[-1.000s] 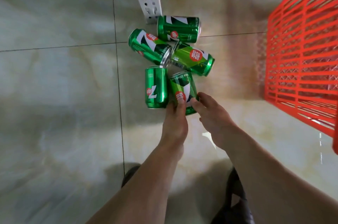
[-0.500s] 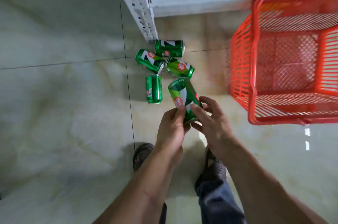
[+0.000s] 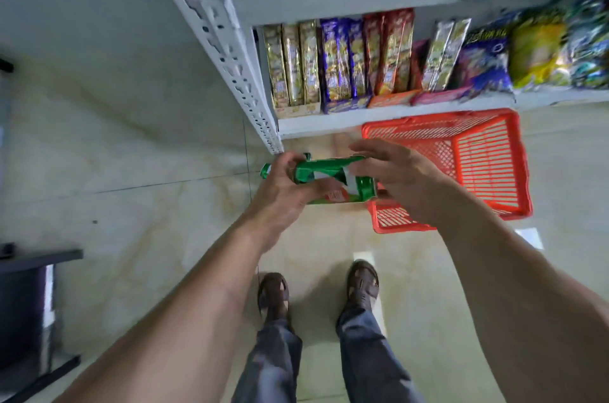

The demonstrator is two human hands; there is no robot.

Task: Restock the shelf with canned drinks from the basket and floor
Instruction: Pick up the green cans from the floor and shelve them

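Note:
I hold a green can on its side at waist height, above the floor in front of the shelf. My left hand grips its left end from below. My right hand lies over its right end with fairly straight, spread fingers touching it. Behind my left hand, slivers of the green cans on the floor show beside the shelf post; the rest of them is hidden. The red plastic basket stands on the floor to the right, and its visible inside holds nothing.
The white perforated shelf post runs down to the floor by the cans. The bottom shelf board carries rows of snack packs. A dark piece of furniture stands at the lower left. My feet in sandals are on the tile floor.
The can has been lifted off the floor and turned sideways as I straightened up. The view has risen, bringing the snack shelf and the whole basket into sight.

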